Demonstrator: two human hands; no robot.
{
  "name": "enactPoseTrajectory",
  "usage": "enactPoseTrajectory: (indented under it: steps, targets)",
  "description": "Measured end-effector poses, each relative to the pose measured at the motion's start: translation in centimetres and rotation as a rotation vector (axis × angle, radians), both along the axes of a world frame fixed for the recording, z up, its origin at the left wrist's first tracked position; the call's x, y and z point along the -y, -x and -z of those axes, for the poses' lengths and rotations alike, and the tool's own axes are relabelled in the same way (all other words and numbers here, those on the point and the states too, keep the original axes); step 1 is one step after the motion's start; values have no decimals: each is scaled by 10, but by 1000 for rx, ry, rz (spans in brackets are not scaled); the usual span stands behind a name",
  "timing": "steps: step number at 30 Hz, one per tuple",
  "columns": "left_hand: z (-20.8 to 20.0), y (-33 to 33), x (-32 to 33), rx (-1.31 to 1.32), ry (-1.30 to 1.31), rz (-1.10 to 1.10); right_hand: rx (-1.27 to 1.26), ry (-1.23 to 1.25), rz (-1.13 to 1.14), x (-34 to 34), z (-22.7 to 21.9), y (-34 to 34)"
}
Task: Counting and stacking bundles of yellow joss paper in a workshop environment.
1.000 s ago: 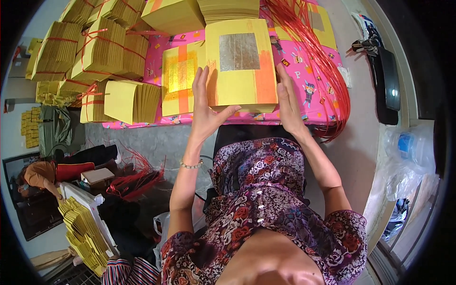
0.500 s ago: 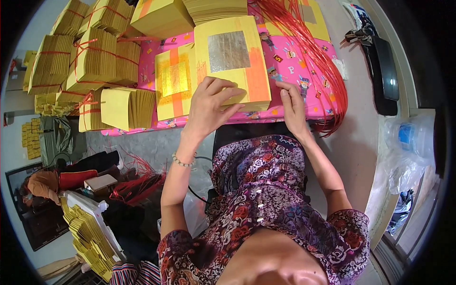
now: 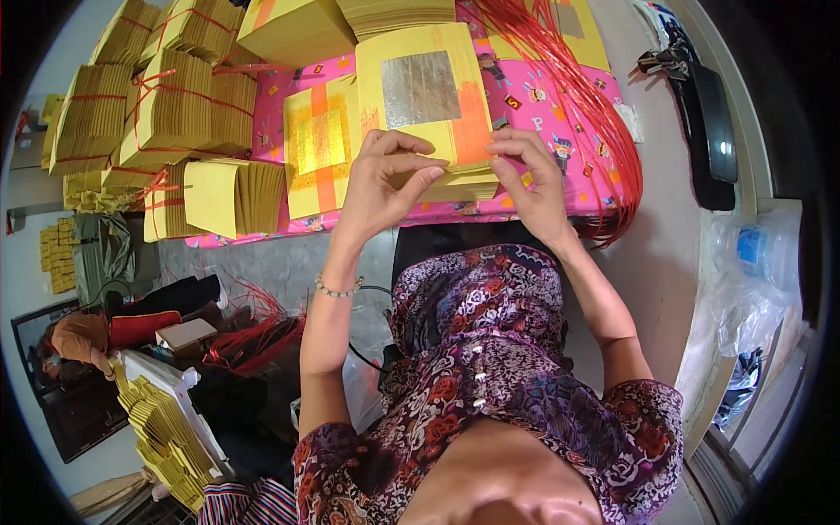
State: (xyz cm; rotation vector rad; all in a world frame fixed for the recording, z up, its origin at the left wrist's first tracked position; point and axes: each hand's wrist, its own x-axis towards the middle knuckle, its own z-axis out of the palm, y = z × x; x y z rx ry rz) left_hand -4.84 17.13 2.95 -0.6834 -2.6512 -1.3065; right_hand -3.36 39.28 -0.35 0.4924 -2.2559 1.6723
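A stack of yellow paper (image 3: 477,190) lies at the near edge of a pink-covered table. Its top yellow paper sheet (image 3: 420,86) bears a silver square and an orange band, and its near edge is lifted and bent away from the stack. My left hand (image 3: 385,184) pinches that edge between thumb and fingers near the middle. At the right corner, my right hand (image 3: 532,179) has its thumb and fingertips closed on the same edge. Left of the stack lies yellow paper with a gold square (image 3: 322,142), touched by neither hand.
Folded yellow paper bundles (image 3: 179,109) tied with red strips pile up at the left. Long red plastic strips (image 3: 595,114) hang over the right side of the pink table cover (image 3: 547,96). More yellow bundles (image 3: 162,429) and loose red strips (image 3: 262,328) are at lower left.
My right hand has moved left and up from beside the stack to the sheet's right corner. The near edge of the top sheet has come up off the stack.
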Motion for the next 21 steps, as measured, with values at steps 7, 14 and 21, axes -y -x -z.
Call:
enactPoseTrajectory:
  steps: [7,14,21]
  targets:
    - [3,-1,0,0,-10,-3,56,19,-13,0,-1,1]
    - [2,-1,0,-3,-9,-11,70,-18,-45,-2,-5,1]
    - [2,0,0,3,-6,-15,102,-6,-48,-2,-4,2]
